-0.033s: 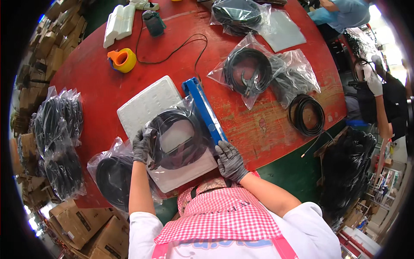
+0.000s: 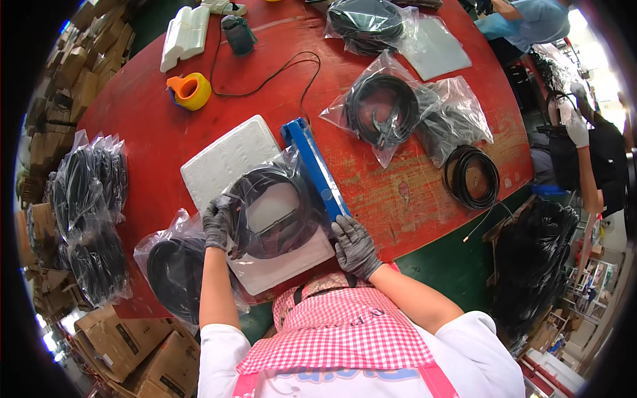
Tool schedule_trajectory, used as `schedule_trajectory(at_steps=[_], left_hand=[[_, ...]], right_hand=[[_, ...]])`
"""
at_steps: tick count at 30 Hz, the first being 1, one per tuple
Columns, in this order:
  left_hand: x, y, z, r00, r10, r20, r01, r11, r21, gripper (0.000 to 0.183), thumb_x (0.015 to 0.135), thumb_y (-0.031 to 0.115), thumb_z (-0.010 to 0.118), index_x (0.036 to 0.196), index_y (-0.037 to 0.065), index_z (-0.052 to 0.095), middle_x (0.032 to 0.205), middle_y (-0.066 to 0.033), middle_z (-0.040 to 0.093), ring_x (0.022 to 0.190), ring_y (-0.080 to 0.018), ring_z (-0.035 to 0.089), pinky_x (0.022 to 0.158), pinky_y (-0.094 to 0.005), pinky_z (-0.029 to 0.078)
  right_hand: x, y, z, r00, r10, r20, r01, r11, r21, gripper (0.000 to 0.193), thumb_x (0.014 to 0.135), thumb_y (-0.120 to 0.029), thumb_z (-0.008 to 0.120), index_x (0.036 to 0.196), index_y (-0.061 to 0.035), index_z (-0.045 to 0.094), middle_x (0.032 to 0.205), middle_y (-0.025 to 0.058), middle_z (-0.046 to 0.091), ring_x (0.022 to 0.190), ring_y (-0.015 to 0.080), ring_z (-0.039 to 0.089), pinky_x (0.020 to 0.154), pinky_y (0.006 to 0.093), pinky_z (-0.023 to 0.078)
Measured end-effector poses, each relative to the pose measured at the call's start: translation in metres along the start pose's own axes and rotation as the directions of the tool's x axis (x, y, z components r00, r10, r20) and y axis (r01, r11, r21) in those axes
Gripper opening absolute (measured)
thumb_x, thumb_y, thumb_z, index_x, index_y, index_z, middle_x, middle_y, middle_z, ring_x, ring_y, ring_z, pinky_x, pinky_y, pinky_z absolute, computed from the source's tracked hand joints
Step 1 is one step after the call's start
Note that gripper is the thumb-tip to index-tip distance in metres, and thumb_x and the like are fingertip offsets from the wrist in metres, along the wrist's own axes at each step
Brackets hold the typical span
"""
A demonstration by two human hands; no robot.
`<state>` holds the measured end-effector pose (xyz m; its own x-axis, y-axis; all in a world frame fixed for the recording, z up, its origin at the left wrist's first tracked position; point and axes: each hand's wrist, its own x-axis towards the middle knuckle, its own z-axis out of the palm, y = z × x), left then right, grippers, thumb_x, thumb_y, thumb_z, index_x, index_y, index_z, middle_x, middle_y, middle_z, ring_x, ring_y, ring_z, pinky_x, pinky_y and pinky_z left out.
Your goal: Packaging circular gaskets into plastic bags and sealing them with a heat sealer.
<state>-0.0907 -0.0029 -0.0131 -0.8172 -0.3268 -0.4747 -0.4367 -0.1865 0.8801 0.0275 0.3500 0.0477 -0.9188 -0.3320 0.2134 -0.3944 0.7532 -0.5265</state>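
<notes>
A coil of black cable in a clear plastic bag (image 2: 300,222) lies on a white foam board (image 2: 222,156). My left hand (image 2: 216,222), in a grey glove, has its fingers closed on the bag's left edge. Along the bag's right side runs a long blue impulse sealer (image 2: 314,166), with the bag's far right edge against it. My right hand (image 2: 356,247), also gloved, lies with stretched fingers on the sealer's near end. Under that palm, the contact is partly hidden.
Bagged coils (image 2: 174,275) lie left of the board, more (image 2: 381,109) at the right. A loose black coil (image 2: 471,178) sits near the right edge. An orange-yellow tape roll (image 2: 192,91), a dark jar (image 2: 239,36) and a thin cord (image 2: 265,78) lie farther off. Co-workers stand at right.
</notes>
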Motion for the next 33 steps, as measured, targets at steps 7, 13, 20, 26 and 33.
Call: schedule_trajectory(at_steps=[7,13,20,26,33], left_hand=[[0.019,-0.013,-0.049,0.948,0.177,-0.264,-0.086,0.943,0.322,0.013,0.084,0.016,0.055,0.085,0.006,0.062,0.071,0.0005,0.056,0.061,-0.0054,0.046,0.054,-0.0186,0.039],[-0.002,-0.001,-0.038,0.933,0.091,-0.349,-0.099,0.995,-0.006,0.016,0.082,0.009,0.053,0.097,0.007,0.054,0.064,0.002,0.048,0.052,-0.0059,0.042,0.047,-0.0192,0.037],[-0.155,0.033,0.035,0.488,0.746,0.454,-0.536,-0.154,0.83,0.021,0.074,0.012,0.055,0.093,0.004,0.055,0.096,-0.0122,0.055,0.091,-0.029,0.051,0.082,-0.038,0.039],[-0.23,-0.053,0.07,0.968,0.032,0.25,-0.137,0.9,0.413,0.028,0.073,0.027,0.064,0.092,0.009,0.056,0.083,-0.0061,0.055,0.08,-0.0199,0.053,0.069,-0.0346,0.046],[-0.178,-0.046,0.07,0.794,-0.576,0.195,0.566,0.581,-0.586,0.035,0.065,0.034,0.074,0.083,0.009,0.057,0.081,-0.008,0.054,0.079,-0.0242,0.051,0.069,-0.0394,0.047]], right_hand=[[0.002,0.0,-0.004,1.0,-0.028,-0.013,0.027,0.999,-0.044,0.049,0.075,-0.012,0.049,0.122,-0.0001,0.041,0.126,0.0186,0.04,0.115,0.0346,0.04,0.096,0.0432,0.032],[0.0,0.0,-0.001,0.999,-0.028,-0.022,0.027,0.999,-0.041,0.049,0.075,-0.014,0.048,0.121,0.0004,0.042,0.127,0.0186,0.039,0.116,0.0349,0.039,0.097,0.0441,0.03],[0.001,-0.002,0.004,0.995,-0.079,-0.053,0.075,0.994,-0.075,0.051,0.073,-0.013,0.049,0.122,0.0002,0.041,0.124,0.0198,0.041,0.113,0.0353,0.041,0.095,0.0445,0.032],[0.001,-0.005,0.004,0.996,-0.079,-0.042,0.076,0.994,-0.078,0.051,0.072,-0.012,0.049,0.121,0.0,0.041,0.124,0.0196,0.041,0.112,0.0357,0.042,0.094,0.0448,0.033],[0.002,-0.001,0.003,0.991,-0.119,-0.065,0.114,0.99,-0.082,0.049,0.073,-0.012,0.049,0.12,0.0,0.043,0.123,0.0194,0.042,0.112,0.0354,0.042,0.094,0.0448,0.034]])
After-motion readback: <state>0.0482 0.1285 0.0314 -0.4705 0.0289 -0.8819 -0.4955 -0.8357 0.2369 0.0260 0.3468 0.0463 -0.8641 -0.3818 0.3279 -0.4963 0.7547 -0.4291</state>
